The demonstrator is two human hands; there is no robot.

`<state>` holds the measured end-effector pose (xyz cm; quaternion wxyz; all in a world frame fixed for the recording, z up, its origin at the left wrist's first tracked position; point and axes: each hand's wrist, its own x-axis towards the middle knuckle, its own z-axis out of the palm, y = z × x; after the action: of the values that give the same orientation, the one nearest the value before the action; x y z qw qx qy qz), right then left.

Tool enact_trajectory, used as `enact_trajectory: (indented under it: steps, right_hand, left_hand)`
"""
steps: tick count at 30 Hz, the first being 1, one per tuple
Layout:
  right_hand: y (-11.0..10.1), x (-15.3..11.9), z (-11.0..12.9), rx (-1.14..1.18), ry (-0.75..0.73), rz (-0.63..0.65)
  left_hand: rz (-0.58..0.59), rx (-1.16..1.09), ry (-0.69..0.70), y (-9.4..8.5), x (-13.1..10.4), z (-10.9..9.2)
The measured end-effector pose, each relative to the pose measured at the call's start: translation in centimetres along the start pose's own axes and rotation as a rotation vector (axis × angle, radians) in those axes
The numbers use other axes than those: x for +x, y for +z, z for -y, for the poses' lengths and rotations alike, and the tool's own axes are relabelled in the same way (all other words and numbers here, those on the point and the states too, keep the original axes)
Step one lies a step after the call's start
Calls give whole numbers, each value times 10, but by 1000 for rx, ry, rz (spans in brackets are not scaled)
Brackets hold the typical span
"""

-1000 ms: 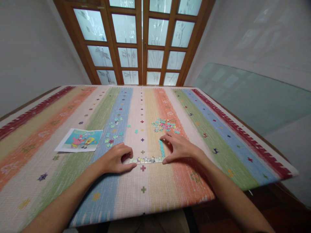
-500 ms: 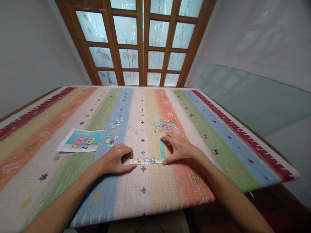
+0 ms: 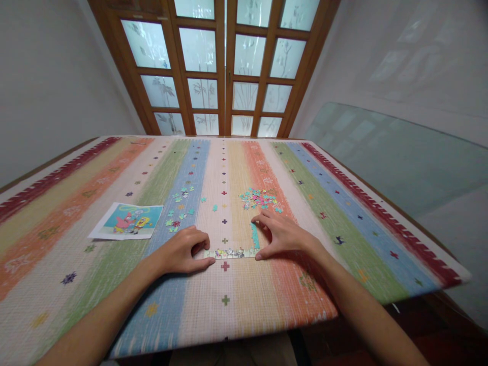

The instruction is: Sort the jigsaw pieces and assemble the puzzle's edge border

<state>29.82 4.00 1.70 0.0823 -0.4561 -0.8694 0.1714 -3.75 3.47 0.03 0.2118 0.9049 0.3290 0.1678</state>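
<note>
An L-shaped strip of joined jigsaw puzzle pieces point(image 3: 233, 253) lies flat on the tablecloth, its long row running sideways. My left hand point(image 3: 186, 250) grips the row's left end, thumb along the near edge and fingers curled, hiding that end. At the other end, my right hand point(image 3: 280, 235) spans the short turquoise column point(image 3: 255, 236): the thumb presses the near corner and the index finger touches the column's far tip. Beyond my right hand is a heap of loose puzzle pieces point(image 3: 259, 198). Looser turquoise pieces point(image 3: 181, 211) are scattered beyond my left hand.
A printed cartoon picture point(image 3: 127, 222) lies to the left on the striped tablecloth point(image 3: 224, 320). Two single pieces sit between the piles. The table's near edge is close to my forearms. Wooden glazed doors point(image 3: 224, 76) stand behind the table, with a glass panel point(image 3: 392, 147) at the right.
The view has shifted very slightly. Both hands keep the same hold on the joined puzzle pieces, and nothing else has visibly moved.
</note>
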Motion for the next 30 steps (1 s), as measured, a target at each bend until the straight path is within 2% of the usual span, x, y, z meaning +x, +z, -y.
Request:
enact_trajectory:
  steps: [30]
  right_hand:
    - [-1, 0, 2, 4, 31, 43]
  left_hand:
    - [-4, -7, 6, 1, 0, 1]
